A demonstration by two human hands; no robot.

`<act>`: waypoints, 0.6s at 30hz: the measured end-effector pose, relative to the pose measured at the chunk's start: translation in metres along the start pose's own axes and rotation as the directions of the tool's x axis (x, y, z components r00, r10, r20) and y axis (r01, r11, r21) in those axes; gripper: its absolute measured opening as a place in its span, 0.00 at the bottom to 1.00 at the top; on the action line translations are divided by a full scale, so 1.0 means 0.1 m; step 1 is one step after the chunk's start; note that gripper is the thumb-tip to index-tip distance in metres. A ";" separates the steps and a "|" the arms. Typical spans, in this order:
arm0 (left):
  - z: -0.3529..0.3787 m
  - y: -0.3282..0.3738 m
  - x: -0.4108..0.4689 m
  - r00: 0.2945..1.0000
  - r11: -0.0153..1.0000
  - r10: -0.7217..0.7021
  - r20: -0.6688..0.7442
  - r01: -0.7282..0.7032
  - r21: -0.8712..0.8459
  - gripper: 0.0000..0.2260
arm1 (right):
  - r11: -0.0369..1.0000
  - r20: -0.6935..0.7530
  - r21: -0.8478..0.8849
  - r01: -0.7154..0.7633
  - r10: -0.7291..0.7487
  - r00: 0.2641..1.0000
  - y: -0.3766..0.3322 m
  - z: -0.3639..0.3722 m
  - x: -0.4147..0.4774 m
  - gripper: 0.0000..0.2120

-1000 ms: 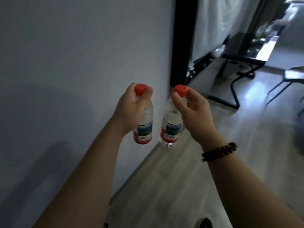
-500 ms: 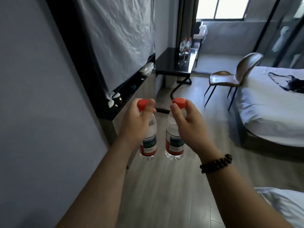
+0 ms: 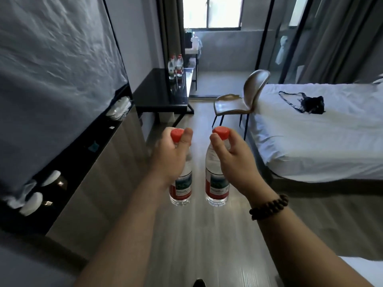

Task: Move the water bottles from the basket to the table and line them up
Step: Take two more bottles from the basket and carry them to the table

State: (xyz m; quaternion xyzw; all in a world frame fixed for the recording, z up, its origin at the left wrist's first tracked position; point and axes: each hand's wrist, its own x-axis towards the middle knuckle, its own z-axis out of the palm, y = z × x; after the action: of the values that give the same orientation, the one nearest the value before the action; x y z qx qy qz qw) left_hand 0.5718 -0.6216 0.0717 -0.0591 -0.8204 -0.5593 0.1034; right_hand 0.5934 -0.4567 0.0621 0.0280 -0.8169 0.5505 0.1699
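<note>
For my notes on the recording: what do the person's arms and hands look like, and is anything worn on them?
Both forearms are bare, no sleeves or gloves visible. The left hand wears nothing. The right hand has a dark beaded bracelet around its wrist. No rings or watch visible.

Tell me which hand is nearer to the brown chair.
Right. The right hand, holding a bottle, is just below and left of the chair; the left hand, with its own bottle, is farther left.

Each hand, left hand (image 3: 170,160) and right hand (image 3: 236,160), grips an upright red-capped bottle above the wooden floor (image 3: 207,235).
</note>
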 end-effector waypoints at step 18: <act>1.67 -0.51 4.01 0.996 0.994 -0.055 0.067 0.049 0.100 0.08 | 0.999 -0.041 -0.036 -0.021 0.020 0.999 1.62 -0.15 3.96 0.08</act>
State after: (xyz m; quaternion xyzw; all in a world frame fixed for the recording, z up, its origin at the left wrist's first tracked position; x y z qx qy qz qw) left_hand 0.1543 -0.4928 0.0611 -0.0522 -0.8512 -0.5185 0.0628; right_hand 0.1875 -0.3235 0.0455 0.0055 -0.8235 0.5376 0.1812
